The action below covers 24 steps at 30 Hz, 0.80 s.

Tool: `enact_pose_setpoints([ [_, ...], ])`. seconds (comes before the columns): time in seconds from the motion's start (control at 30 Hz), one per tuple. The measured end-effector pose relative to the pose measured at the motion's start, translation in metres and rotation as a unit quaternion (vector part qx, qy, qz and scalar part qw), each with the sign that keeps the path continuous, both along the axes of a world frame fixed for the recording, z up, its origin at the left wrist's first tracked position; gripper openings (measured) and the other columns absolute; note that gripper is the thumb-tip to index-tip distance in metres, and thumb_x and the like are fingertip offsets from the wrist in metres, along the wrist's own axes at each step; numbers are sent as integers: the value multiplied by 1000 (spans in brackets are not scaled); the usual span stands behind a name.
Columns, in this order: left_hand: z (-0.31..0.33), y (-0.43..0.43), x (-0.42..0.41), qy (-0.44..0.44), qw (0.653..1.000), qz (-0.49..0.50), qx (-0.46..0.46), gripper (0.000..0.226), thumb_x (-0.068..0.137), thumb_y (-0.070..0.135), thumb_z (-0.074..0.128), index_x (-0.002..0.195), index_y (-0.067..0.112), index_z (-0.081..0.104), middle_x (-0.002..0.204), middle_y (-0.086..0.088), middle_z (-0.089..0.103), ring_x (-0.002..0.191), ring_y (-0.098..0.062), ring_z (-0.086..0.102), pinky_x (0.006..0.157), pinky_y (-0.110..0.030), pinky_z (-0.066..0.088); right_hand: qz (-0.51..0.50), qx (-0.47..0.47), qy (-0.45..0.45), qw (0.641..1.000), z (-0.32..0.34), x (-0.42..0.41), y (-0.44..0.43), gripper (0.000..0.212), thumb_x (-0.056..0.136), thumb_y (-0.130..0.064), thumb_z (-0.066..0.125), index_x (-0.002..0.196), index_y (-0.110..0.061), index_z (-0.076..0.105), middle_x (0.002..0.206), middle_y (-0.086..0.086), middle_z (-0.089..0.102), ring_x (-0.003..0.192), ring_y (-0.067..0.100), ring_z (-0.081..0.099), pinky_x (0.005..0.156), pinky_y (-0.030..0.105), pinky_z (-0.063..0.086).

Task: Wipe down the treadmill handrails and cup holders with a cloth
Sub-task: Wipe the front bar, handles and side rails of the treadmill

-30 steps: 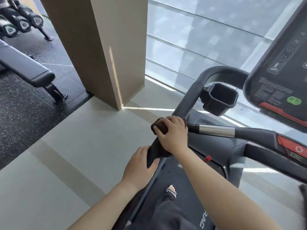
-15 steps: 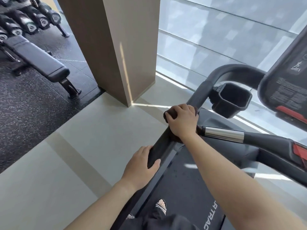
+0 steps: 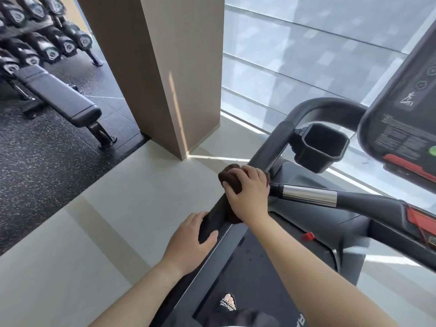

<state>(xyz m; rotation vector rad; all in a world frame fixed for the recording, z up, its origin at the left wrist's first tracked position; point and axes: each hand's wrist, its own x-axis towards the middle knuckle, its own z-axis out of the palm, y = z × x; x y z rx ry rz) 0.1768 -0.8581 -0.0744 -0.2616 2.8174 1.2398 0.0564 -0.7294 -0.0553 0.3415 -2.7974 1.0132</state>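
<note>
The treadmill's black left handrail (image 3: 271, 147) runs up from the lower middle and curves right toward the console. My right hand (image 3: 250, 192) grips a dark brown cloth (image 3: 230, 177) wrapped over the rail, just below the junction with the inner bar. My left hand (image 3: 188, 241) grips the rail's lower end, close below the cloth. A black cup holder (image 3: 323, 147) hangs on the rail's inner side, above and right of my right hand; nothing is visible in it. The cloth's underside is hidden by the rail.
The console (image 3: 405, 119) fills the right edge, and a chrome-banded inner bar (image 3: 309, 195) runs right from the rail. A beige pillar (image 3: 165, 67) stands ahead on the left. A weight bench (image 3: 59, 100) and dumbbell rack (image 3: 35, 38) sit far left. A glass wall (image 3: 306, 55) lies ahead.
My right hand slid the cloth up the handrail a little, then back down slightly toward my left hand. My left hand has kept its grip on the rail's lower end.
</note>
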Motion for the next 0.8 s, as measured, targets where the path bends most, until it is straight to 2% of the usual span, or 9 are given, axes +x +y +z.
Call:
enact_pose_setpoints([
  [0.1, 0, -2, 0, -4, 1000, -1, 22, 38, 80, 49, 49, 116, 37, 47, 108, 18, 54, 97, 1, 52, 78, -14, 41, 19, -9, 16, 1000, -6, 23, 0, 30, 80, -38, 65, 109, -28, 66, 118, -4, 57, 118, 22, 44, 104, 41, 27],
  [0.2, -1, -5, 4, -13, 999, 3, 30, 40, 80, 51, 49, 118, 36, 46, 109, 20, 52, 97, 3, 49, 76, -11, 37, 24, 10, -13, 1000, -1, 15, -3, 34, 82, -40, 63, 114, -30, 64, 126, -4, 53, 125, 21, 39, 106, 39, 23],
  [0.3, -2, -11, 20, -24, 999, -3, 37, 48, 82, 53, 48, 125, 34, 43, 114, 22, 48, 101, 5, 45, 82, -11, 34, -6, 46, -38, 998, 4, 11, -11, 41, 84, -42, 60, 123, -31, 58, 138, -2, 46, 135, 24, 29, 110, 47, 21],
  [0.47, -2, -32, 57, -33, 998, -21, 53, 49, 82, 54, 49, 126, 34, 43, 115, 24, 47, 101, 12, 42, 83, -6, 32, -25, 56, -37, 997, 7, 30, -20, 33, 85, -42, 58, 115, -28, 62, 121, -2, 54, 122, 23, 39, 103, 45, 29],
  [0.57, -1, -47, 74, -43, 996, -39, 69, 43, 83, 51, 51, 123, 35, 46, 114, 22, 51, 104, 8, 46, 88, -14, 39, -23, 70, -44, 996, 7, 61, -37, 31, 84, -42, 59, 112, -28, 64, 121, -2, 55, 122, 23, 39, 104, 47, 29],
  [0.67, 1, -66, 90, -54, 994, -63, 70, 39, 82, 51, 52, 118, 37, 49, 112, 24, 52, 102, 11, 47, 85, -16, 41, -23, 67, -43, 997, 4, 99, -53, 29, 84, -41, 61, 109, -28, 65, 121, -2, 55, 122, 22, 40, 102, 46, 30],
  [0.8, 2, -87, 106, -67, 990, -108, 61, 42, 83, 52, 52, 120, 35, 48, 117, 20, 53, 104, 4, 49, 87, -20, 42, -58, 43, -36, 997, 0, 144, -69, 28, 83, -41, 62, 108, -29, 65, 121, -3, 55, 122, 21, 40, 99, 45, 33],
])
